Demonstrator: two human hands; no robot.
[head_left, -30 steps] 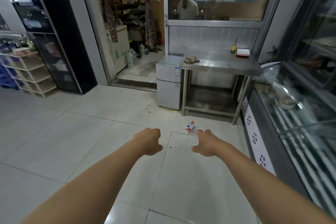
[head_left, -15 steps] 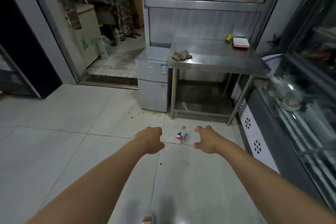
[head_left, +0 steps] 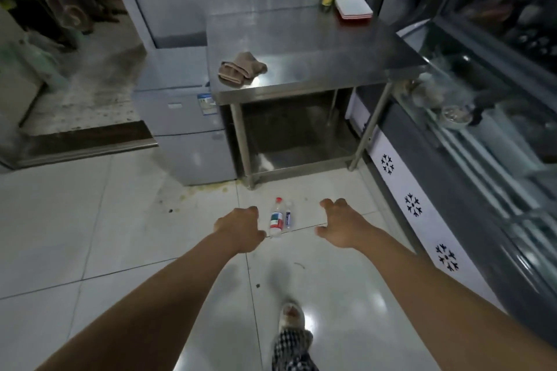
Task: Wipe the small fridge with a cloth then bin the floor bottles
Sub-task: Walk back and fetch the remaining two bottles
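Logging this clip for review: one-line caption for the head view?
Both empty hands, left and right, reach out above two floor bottles; cloth lies on steel table beside small fridge.

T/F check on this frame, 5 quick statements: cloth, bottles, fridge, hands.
1. The brown cloth lies on the steel table. True.
2. The left hand grips the cloth. False: it holds nothing, fingers loosely curled, out over the floor.
3. Two bottles lie on the floor tiles, seen between the hands. True.
4. The small fridge stands to the right of the table. False: it stands at the table's left.
5. The right hand holds a bottle. False: it is empty.
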